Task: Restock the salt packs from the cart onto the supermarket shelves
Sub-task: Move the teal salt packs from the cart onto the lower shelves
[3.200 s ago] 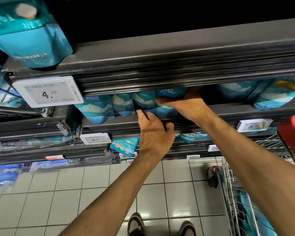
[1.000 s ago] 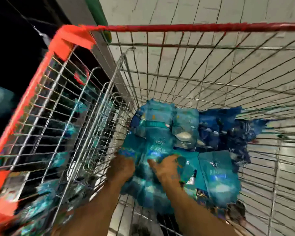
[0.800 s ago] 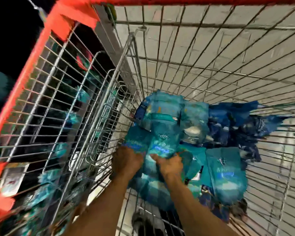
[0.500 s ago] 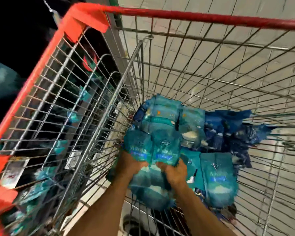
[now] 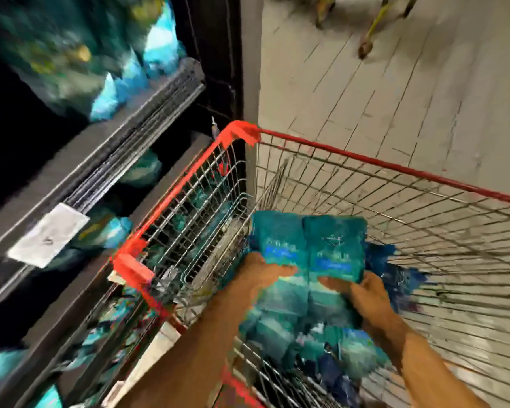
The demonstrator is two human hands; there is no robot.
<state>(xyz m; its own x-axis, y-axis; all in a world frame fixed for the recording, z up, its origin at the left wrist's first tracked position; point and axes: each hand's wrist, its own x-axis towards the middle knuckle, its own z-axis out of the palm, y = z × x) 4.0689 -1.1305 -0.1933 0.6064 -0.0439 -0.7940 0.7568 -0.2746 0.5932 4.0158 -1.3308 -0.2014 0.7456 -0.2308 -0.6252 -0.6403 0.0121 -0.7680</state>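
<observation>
Got two teal packs (image 5: 308, 254) side by side, my left hand (image 5: 259, 275) gripping one edge, my right hand (image 5: 362, 293) the other, held above the cart (image 5: 395, 169) basket. More packs lie underneath. Shelves (image 5: 124, 136) sit tight against the cart's left rim; open tiled floor (image 5: 380, 83) ahead. Everything's blurry.

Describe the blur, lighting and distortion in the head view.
Head view: heavy motion blur smears the shelves, the price tag and the cart wires; the teal salt packs between the left hand and right hand show blocky smearing, print unreadable; the shelf interior is dark, the tiled floor evenly bright; wide-angle bending curves the shelf edges.
</observation>
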